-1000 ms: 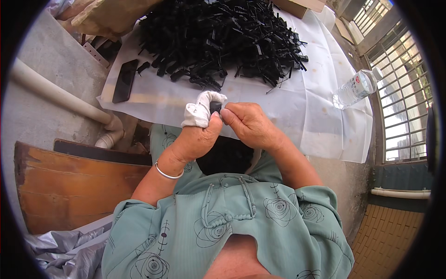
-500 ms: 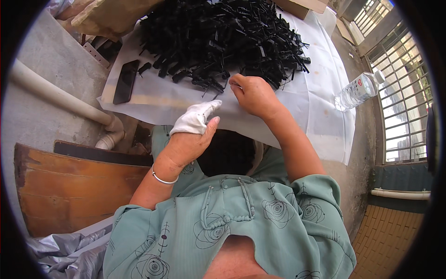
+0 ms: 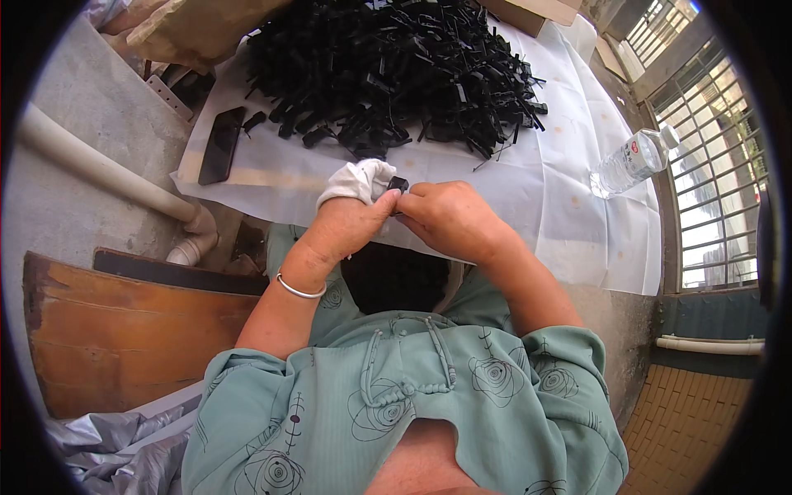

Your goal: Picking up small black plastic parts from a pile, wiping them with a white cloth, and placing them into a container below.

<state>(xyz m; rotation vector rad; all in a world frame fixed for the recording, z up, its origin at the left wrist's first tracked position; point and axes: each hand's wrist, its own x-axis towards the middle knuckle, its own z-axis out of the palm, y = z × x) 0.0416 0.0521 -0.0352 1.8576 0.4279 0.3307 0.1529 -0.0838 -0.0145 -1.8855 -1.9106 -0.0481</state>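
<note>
A small black plastic part [image 3: 398, 183] is held between my two hands, just above the near edge of the covered table. My left hand [image 3: 355, 202], in a white glove that leaves the thumb bare, pinches it from the left. From the right, my right hand [image 3: 450, 214] has its bare fingers closed against the same part; its fingertips are partly hidden. Beyond the hands lies a big heap of similar black plastic parts [image 3: 388, 74], some with thin stems sticking out.
A white plastic sheet [image 3: 569, 173] covers the table. On it stand a clear water bottle [image 3: 631, 162] at the right and a dark phone [image 3: 221, 146] at the left. A cardboard box [image 3: 536, 12] sits at the back. Below the table edge, a dark container [image 3: 400, 276] is between my knees.
My right hand has come back from the heap toward me and met my left hand. A black part now shows between them, where the hands were apart before.
</note>
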